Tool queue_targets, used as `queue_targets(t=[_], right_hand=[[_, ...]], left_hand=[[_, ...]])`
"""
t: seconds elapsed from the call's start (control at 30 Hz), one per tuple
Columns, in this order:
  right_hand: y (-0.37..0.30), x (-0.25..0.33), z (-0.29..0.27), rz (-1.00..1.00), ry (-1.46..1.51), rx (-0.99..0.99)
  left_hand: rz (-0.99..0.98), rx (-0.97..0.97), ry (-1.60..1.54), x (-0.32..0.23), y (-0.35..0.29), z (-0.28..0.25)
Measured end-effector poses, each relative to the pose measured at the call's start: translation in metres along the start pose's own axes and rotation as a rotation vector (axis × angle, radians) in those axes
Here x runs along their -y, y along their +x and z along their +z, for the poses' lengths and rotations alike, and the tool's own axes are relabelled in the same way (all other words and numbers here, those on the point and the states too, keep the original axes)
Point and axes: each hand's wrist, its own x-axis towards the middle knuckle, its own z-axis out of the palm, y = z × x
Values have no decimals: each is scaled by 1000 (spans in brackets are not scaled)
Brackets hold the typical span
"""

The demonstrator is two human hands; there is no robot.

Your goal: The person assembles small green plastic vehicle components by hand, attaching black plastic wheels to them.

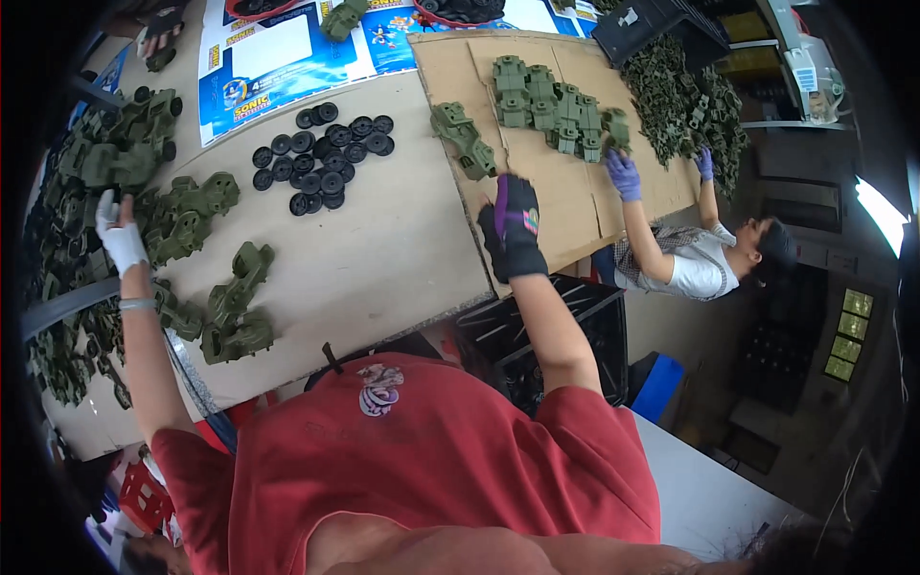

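Observation:
My left hand (122, 238), in a white glove, is at the left edge of the table with its fingers stretched out. It rests at a heap of green toy vehicle bodies (113, 163), some with black wheels on. Loose green bodies (240, 321) lie just right of it. My right hand (515, 228), in a black glove with a purple band, is over the edge of a cardboard sheet (565, 206). Right beyond it lies a single green vehicle body (465, 141); its fingers are turned away, so any grip is hidden. Loose black wheels (331, 158) are spread between my hands.
A co-worker in purple gloves (625, 175) handles green parts at the right, beside a row of green bodies (551, 105) and a heap of small green pieces (690, 105). Printed blue sheets (278, 81) and red bowls (460, 17) of black parts stand at the back. A black crate (537, 331) is below the table edge.

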Motion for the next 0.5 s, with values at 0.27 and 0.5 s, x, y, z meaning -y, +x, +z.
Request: queue_targets(t=[0.27, 0.5], right_hand=[[64, -6, 37, 100, 17, 201], [-22, -9, 62, 259, 565, 50]], left_hand=[[287, 115, 628, 16, -65, 1], [165, 612, 122, -138, -223, 123]])
